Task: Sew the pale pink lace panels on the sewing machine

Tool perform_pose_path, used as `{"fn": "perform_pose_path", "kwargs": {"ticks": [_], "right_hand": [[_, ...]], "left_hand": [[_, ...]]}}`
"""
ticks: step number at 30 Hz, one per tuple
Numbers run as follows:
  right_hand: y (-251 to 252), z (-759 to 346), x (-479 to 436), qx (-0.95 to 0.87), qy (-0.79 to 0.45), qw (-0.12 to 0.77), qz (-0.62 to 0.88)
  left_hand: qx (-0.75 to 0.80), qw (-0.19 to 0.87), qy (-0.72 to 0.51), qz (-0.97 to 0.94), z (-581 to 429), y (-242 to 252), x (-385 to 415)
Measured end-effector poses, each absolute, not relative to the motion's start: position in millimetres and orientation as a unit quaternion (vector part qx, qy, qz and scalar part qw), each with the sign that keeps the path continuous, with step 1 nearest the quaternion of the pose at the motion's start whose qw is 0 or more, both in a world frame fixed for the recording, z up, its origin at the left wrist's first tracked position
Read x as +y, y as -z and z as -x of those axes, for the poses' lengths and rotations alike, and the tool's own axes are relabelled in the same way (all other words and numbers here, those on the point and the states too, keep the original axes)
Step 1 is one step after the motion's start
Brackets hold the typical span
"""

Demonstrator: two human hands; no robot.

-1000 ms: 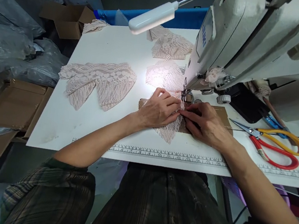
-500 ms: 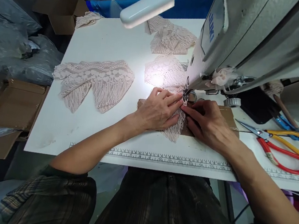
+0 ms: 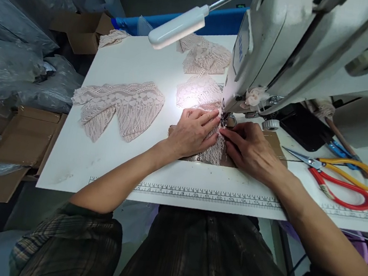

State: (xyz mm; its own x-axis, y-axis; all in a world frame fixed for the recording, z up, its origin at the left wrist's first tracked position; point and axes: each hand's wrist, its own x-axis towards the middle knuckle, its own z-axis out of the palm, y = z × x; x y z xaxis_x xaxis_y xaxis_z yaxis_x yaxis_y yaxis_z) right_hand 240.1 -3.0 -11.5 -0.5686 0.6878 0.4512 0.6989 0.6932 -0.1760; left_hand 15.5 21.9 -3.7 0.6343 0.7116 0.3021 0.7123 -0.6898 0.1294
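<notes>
A pale pink lace piece (image 3: 214, 150) lies under the presser foot (image 3: 227, 120) of a white sewing machine (image 3: 284, 47). My left hand (image 3: 193, 132) lies flat on the lace, fingers stretched toward the needle. My right hand (image 3: 248, 149) presses the lace's right edge just below the foot, fingers close together and extended. Both hands touch the same lace piece. Lace that has passed the needle (image 3: 198, 95) spreads out behind the foot under the lamp's light.
A stack of lace pieces (image 3: 123, 105) lies at the left of the white table (image 3: 99, 163). More lace (image 3: 203, 57) sits at the back. Red and yellow scissors (image 3: 341, 181) lie at the right. A lamp (image 3: 178, 26) hangs over the table. Cardboard boxes (image 3: 18, 134) stand left.
The lace has fed further under the foot, so less of it shows below my hands. Both hands have slid forward with it toward the needle.
</notes>
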Motion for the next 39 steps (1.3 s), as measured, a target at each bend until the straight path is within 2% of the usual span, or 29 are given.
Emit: {"fn": "perform_pose_path", "kwargs": {"ticks": [7,10,13,17,20,26,34,39], "right_hand": [[13,-237,-5,-0.881,-0.011,0.221,0.417],[11,-239,-6,-0.879,-0.039,0.223,0.419],[2,-249,-7,-0.872,-0.099,0.23,0.42],[-13,-270,-11,-0.862,-0.176,0.216,0.423],[-17,-280,-16,-0.855,-0.189,0.232,0.424],[-12,-279,-27,-0.856,-0.155,0.287,0.4],[-14,-262,-27,-0.86,-0.222,0.266,0.375],[-14,-240,-23,-0.874,-0.248,0.229,0.35]], "left_hand": [[-0.476,0.012,0.178,0.861,-14,-7,49],[-0.509,-0.014,0.12,0.852,-5,-10,74],[-0.509,-0.055,0.117,0.851,8,-12,86],[-0.47,-0.044,0.181,0.863,20,-15,70],[-0.383,-0.04,0.214,0.897,20,-16,45],[-0.216,-0.154,0.227,0.937,11,-15,13],[-0.27,-0.208,0.237,0.91,8,-10,6],[-0.299,-0.186,0.258,0.9,4,-13,-2]]}}
